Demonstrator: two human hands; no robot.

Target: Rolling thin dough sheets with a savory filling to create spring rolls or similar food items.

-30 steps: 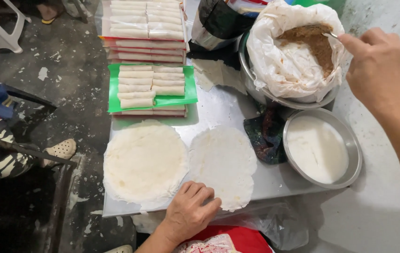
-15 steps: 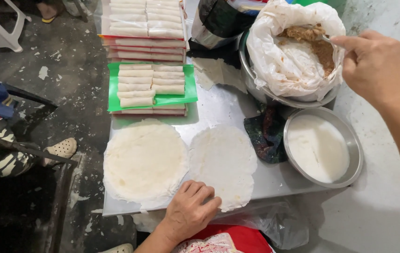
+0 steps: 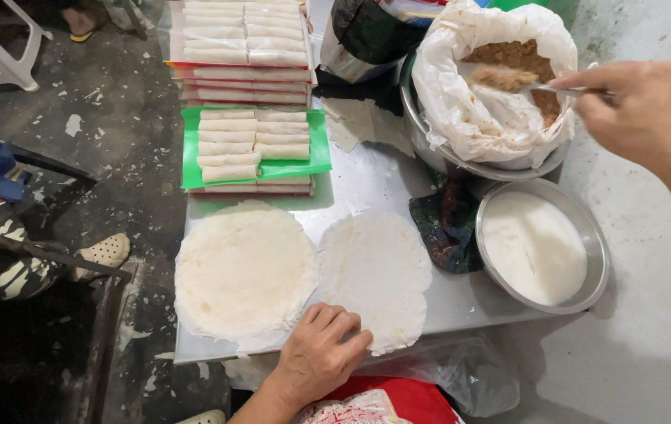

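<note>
My right hand (image 3: 648, 111) grips a metal spoon (image 3: 543, 86) loaded with brown filling, held over a pot lined with a white plastic bag (image 3: 461, 102) that holds more brown filling (image 3: 520, 53). My left hand (image 3: 321, 355) rests flat on the near edge of a single thin round wrapper (image 3: 374, 271) on the metal table (image 3: 367, 184). A thicker stack of round wrappers (image 3: 245, 271) lies just left of it.
A metal bowl of white liquid (image 3: 538, 245) sits at the right, a dark cloth (image 3: 445, 224) beside it. Rolled wraps lie on a green tray (image 3: 253, 145) atop stacked trays, with more rolls (image 3: 241, 35) behind. A person's sandalled foot (image 3: 100, 253) is at left.
My right hand has lifted the spoon out of the filling with a scoop on it and drawn it slightly toward me. My left hand has stayed on the wrapper.
</note>
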